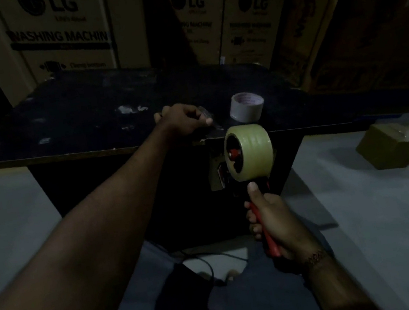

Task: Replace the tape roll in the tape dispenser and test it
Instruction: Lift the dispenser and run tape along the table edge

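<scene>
My right hand (275, 221) grips the red handle of a tape dispenser (264, 225), held upright below the front edge of a black table (71, 117). A full yellowish tape roll (249, 151) sits on the dispenser's red hub. My left hand (182, 121) rests on the table near its front edge, fingers pinched on a crumpled piece of clear tape (206, 117). Just right of that hand, a thin whitish tape roll (246, 106) stands on the table.
Tall cardboard washing-machine boxes (58, 36) stand behind the table. A small cardboard box (392, 146) lies on the grey floor at right. A black cable (204, 262) runs across the floor by my legs. Bits of tape scrap (132, 109) lie on the tabletop.
</scene>
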The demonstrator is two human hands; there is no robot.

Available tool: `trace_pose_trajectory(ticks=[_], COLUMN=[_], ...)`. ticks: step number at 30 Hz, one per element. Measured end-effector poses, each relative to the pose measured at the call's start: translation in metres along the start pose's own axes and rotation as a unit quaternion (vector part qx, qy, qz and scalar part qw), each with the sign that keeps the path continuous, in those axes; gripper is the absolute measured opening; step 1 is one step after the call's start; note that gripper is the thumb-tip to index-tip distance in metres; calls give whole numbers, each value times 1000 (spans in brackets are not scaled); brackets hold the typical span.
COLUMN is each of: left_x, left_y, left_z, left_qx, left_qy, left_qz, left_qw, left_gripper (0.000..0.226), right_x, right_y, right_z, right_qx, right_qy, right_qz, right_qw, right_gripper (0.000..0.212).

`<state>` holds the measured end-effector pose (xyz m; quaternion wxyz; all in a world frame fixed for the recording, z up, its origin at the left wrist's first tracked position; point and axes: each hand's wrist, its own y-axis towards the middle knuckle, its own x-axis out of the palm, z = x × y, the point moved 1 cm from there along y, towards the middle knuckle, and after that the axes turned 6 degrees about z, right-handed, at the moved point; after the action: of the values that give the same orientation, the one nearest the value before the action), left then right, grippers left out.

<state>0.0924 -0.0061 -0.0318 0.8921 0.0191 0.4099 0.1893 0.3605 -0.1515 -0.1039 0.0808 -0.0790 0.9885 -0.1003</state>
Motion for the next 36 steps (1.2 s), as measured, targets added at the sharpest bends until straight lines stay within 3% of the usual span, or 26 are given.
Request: trace_pose_trajectory(ticks=[4, 6, 9, 13, 18, 21, 24, 28, 30, 33, 36], left_x=[-1, -3, -9, -23, -45, -59, -77, -109, -123, -147, -172], left_y=[0, -3, 3, 22, 79, 118, 144, 165, 174, 173, 164], left_z=[3, 6, 5, 9, -6, -10, -3, 8, 14, 28, 45], left_qx=[-10, -23, -64, -67, -110, -136, -140, -208, -238, -275, -309], left_qy=[16, 16, -89, -251, -270, -326, -381, -447, -463, -435, -411], left_qz=[26, 47, 13, 42, 167, 227, 207, 137, 118, 95, 61], left_qw=[999, 998, 994, 965, 942, 908, 890, 859, 846, 852, 855], left_gripper=[47, 61, 79, 46, 7, 5, 8, 16, 24, 28, 33], right_x=[-13, -17, -17, -7, 14, 27, 42, 60, 65, 71, 74], right_y=[-4, -3, 7, 34, 87, 131, 170, 203, 211, 216, 216], right_z=[-37, -57, -88, -129, -171, -195, -210, -227, -239, -255, -276], right_qx=[-26, -36, -57, -103, -187, -202, -207, -221, -184, -96, -36], right_qy=[4, 19, 17, -48, -92, -191, -218, -244, -246, -171, -177], right_qz=[-6, -15, -32, -7, 31, 51, 44, 39, -20, -106, -106], right_qw=[1000, 999, 998, 993, 977, 959, 953, 944, 951, 975, 978], right_gripper=[56, 58, 63, 66, 45, 56, 59, 57, 62, 72, 76])
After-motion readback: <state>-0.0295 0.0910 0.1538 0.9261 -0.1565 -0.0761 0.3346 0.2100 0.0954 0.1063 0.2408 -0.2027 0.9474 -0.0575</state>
